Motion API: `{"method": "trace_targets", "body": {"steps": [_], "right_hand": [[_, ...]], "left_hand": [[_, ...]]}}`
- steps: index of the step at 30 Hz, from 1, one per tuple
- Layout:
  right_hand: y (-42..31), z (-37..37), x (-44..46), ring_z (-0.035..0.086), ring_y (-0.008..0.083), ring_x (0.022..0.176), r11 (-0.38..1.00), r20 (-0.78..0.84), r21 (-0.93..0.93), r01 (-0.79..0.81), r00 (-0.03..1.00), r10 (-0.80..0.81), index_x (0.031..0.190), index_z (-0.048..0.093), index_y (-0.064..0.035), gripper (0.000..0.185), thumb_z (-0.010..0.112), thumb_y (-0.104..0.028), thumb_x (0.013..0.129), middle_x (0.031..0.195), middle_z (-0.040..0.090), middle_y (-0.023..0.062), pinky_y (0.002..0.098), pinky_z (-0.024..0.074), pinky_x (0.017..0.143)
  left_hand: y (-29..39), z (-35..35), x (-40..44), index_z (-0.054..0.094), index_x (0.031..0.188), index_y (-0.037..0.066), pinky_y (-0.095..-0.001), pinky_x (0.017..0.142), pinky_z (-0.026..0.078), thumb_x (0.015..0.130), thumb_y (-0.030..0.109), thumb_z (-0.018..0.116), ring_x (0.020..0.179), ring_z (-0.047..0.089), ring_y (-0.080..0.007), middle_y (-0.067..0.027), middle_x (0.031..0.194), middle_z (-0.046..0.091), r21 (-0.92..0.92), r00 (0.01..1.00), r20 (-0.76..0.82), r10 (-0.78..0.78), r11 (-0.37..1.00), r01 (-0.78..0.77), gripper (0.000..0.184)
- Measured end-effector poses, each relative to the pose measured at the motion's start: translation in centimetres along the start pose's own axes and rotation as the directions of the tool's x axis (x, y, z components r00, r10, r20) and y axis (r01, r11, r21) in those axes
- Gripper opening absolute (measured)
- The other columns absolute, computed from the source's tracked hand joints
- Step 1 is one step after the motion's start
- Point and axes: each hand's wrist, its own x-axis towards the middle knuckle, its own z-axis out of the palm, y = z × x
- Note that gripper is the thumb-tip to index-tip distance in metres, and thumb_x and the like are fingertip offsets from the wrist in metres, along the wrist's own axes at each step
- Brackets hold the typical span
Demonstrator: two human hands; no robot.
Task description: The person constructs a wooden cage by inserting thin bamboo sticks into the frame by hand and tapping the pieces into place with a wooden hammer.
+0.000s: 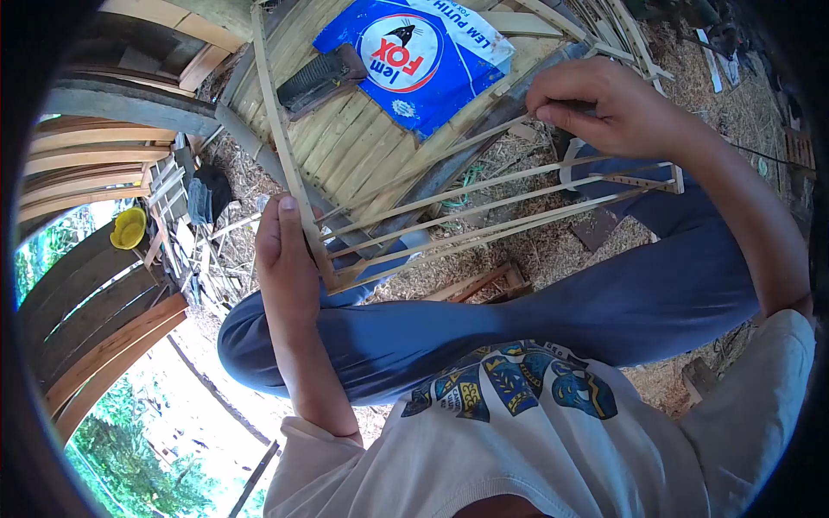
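My left hand [289,255] is closed around a long, flat wooden strip [278,129] that runs up past the slatted platform. Several thin slats [484,219] reach from this strip across to the right, over my legs. At their right end, some meet a short drilled crosspiece [676,178]. My right hand [604,108] is raised at the upper right, thumb and finger pinched on the free end of one thin wooden slat [449,154]. That slat slants down to the strip beside my left hand.
On the slatted platform [345,142] lie a blue glue packet [432,65] and a dark, ridged tool [319,82], partly against it. More wooden strips [617,34] lie at the upper right. A yellow helmet-like object [129,228] is at left. Shavings cover the ground.
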Motion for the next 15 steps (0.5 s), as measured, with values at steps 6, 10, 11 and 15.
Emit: {"method": "trace_targets", "body": {"steps": [6,10,11,15], "right_hand": [[0.21,0.32,0.02,0.061,0.0276,0.079,0.998,-0.020,0.054,0.016,1.000,-0.015,0.096,0.060,0.0008,0.007,0.060,-0.006,0.097,0.085,0.061,0.0118,0.0390,0.0468,0.070],[0.03,0.25,0.04,0.061,0.0272,0.078,0.995,-0.024,0.100,-0.016,1.000,0.018,0.096,0.060,0.0009,0.007,0.060,-0.006,0.097,0.085,0.061,0.0115,0.0384,0.0470,0.070],[0.04,0.20,0.06,0.061,0.0269,0.078,0.996,-0.020,0.086,-0.008,1.000,0.009,0.096,0.060,0.0010,0.007,0.060,-0.006,0.097,0.085,0.061,0.0114,0.0382,0.0470,0.070],[-0.05,0.03,0.05,0.061,0.0261,0.077,0.998,-0.001,0.055,-0.016,1.000,0.016,0.097,0.060,0.0012,0.008,0.060,-0.007,0.097,0.084,0.061,0.0110,0.0379,0.0473,0.069]], "left_hand": [[0.18,0.07,-0.08,0.061,0.097,0.006,-0.0225,0.063,0.037,0.111,0.030,0.041,0.069,0.043,-0.0037,0.0027,0.077,0.054,-0.001,1.000,-0.005,0.011,1.000,-0.011,0.034],[0.17,0.00,-0.01,0.061,0.096,0.006,-0.0228,0.062,0.036,0.111,0.030,0.041,0.069,0.042,-0.0036,0.0032,0.075,0.051,0.004,1.000,0.015,0.014,1.000,-0.014,0.034],[0.23,0.06,-0.02,0.060,0.096,0.006,-0.0229,0.062,0.036,0.111,0.030,0.040,0.069,0.041,-0.0036,0.0033,0.075,0.050,0.001,1.000,0.011,0.012,1.000,-0.012,0.034],[0.20,0.15,0.04,0.060,0.096,0.006,-0.0230,0.062,0.036,0.111,0.029,0.041,0.069,0.041,-0.0035,0.0035,0.075,0.050,-0.004,1.000,-0.010,0.014,1.000,-0.014,0.034]]}}
